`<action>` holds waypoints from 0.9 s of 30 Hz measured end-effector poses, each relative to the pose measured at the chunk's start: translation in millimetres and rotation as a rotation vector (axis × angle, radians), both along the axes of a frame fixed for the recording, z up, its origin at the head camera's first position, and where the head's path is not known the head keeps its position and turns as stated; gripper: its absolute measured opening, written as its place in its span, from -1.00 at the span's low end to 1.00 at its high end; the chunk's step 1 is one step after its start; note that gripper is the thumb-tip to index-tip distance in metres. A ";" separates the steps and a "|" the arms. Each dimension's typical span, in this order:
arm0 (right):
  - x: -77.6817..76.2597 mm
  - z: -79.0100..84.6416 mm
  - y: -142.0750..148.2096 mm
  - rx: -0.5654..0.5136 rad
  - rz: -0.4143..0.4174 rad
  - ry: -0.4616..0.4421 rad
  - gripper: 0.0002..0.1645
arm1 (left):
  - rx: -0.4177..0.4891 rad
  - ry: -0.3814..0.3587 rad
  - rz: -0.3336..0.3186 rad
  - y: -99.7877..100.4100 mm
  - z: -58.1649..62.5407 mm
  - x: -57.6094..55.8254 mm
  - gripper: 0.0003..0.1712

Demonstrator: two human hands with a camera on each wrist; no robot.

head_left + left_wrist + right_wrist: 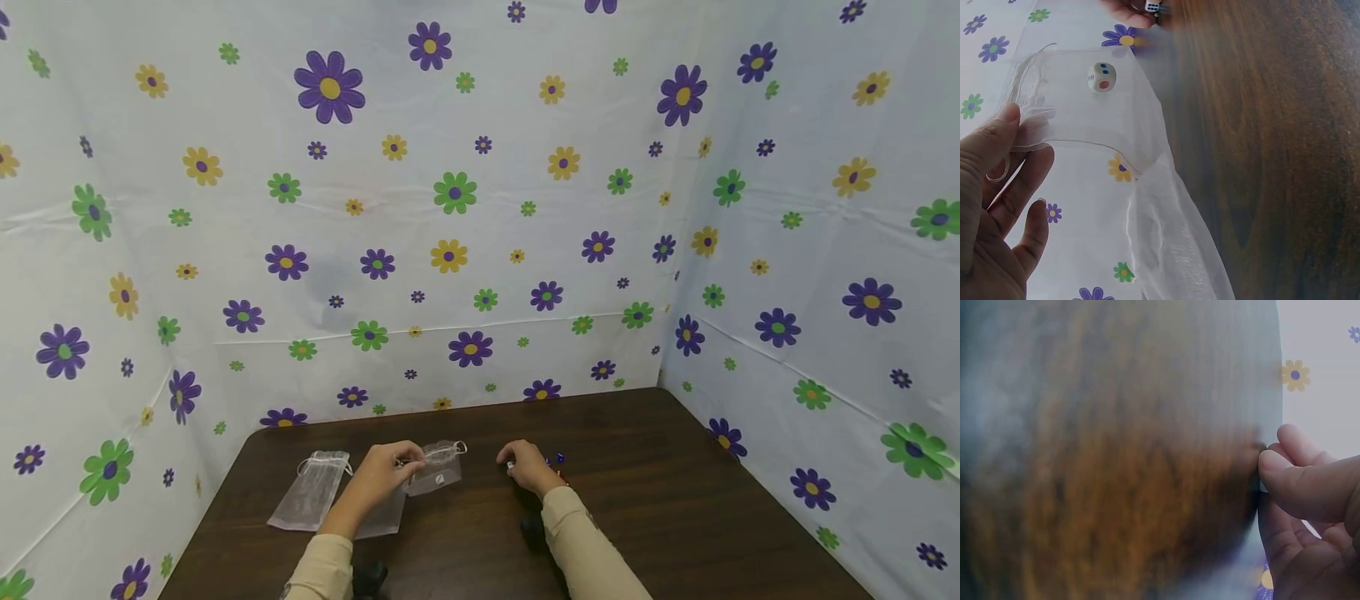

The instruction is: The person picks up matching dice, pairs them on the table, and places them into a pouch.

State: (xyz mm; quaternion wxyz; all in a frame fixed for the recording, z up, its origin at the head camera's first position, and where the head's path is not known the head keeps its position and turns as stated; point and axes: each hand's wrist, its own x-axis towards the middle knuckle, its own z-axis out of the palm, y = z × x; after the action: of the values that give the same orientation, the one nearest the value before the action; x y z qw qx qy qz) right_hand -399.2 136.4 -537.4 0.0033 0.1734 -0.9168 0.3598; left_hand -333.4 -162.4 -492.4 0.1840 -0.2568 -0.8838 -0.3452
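Your left hand (378,477) pinched a sheer drawstring pouch (1075,122) holding a rounded white die (1102,78), while your right hand (529,467) gripped a black-dotted cube (1152,7).

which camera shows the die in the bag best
The left wrist view: the die appears large, its spots readable through the bag. Head view shows it tiny, spots unclear; right wrist view doesn't show it.
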 end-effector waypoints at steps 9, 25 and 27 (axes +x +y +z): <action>0.9 0.5 0.0 -0.006 -0.006 -0.011 -0.71 | -0.011 -0.047 0.011 0.1 5.6 2.8 -0.87; 0.1 3.4 -1.7 -0.015 -0.055 -0.046 -0.75 | 0.000 -0.048 0.018 -0.6 10.3 0.0 -0.86; -0.1 3.7 -2.1 -0.012 -0.055 -0.046 -0.75 | -0.004 -0.041 0.018 -1.1 11.5 0.0 -0.86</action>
State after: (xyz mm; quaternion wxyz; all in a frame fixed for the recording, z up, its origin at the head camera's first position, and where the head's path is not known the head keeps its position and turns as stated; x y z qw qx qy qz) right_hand -399.3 134.3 -533.6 -0.0067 0.1397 -0.9189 0.3689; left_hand -333.4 -163.6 -480.9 0.1686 -0.2420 -0.8903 -0.3470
